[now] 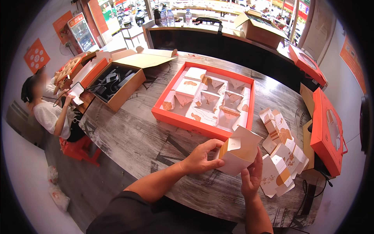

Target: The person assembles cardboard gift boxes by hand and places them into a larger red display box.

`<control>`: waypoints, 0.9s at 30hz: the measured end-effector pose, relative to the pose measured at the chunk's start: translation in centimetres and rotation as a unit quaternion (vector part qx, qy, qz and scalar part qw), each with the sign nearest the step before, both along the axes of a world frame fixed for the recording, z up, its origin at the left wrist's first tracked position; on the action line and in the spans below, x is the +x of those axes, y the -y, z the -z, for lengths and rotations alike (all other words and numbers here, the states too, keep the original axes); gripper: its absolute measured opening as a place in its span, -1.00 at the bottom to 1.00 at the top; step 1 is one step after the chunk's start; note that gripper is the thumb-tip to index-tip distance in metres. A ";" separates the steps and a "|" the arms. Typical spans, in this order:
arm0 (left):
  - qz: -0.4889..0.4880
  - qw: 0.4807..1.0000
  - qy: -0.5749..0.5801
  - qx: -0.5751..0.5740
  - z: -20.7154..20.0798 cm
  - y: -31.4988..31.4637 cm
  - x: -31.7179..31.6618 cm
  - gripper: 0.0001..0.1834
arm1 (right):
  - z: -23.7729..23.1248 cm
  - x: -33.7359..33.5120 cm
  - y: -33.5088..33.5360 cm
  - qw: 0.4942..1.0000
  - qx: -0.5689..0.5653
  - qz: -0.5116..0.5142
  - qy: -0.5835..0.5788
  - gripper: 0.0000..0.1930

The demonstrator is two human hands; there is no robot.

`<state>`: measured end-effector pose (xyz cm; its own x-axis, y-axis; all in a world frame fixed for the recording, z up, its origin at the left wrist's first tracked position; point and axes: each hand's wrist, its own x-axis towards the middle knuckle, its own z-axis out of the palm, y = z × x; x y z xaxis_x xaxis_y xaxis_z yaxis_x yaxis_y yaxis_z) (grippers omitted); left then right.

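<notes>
Between my two hands is a small white cardboard box (pixel 234 162) with a tan striped side, its top flaps standing up and its inside showing. My left hand (pixel 204 156) grips its left side with thumb and fingers. On its right side my right hand (pixel 252 173) presses with the fingers, partly behind the box. Just beyond lies a large orange-red tray box (pixel 183 121) with white printed dividers; small white boxes (pixel 187 86) sit in its left part. To the right of my right hand lie several flattened white cartons (pixel 278 173) with tan prints.
Orange gift boxes with windowed lids (pixel 327 132) stand at the right edge. A brown carton (pixel 113 87) holding black cables and gear is at the left, near a seated person (pixel 50 107) on a red stool (pixel 80 150). Water bottles (pixel 170 17) stand on the far counter.
</notes>
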<state>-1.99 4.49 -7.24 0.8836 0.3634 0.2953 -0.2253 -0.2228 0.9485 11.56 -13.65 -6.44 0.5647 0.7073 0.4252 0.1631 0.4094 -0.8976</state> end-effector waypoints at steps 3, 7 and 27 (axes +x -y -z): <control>0.002 0.998 0.042 -0.038 -0.5 0.5 0.1 -0.29 | 0.9 0.5 0.6 0.999 -0.021 -0.024 0.003 -0.34; -0.013 0.995 0.100 -0.027 -1.5 1.1 0.2 -0.32 | 1.9 1.1 1.0 0.998 -0.038 -0.023 0.042 -0.45; -0.034 0.996 0.087 0.012 0.0 1.6 0.4 -0.71 | 1.3 0.7 0.6 0.998 -0.045 -0.019 0.045 -0.79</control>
<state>-1.62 2.88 -7.20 0.7922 0.4115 0.4507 -0.3689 -0.2654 0.8908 12.22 -14.21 -7.79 0.4985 0.7652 0.4074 0.2301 0.3363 -0.9132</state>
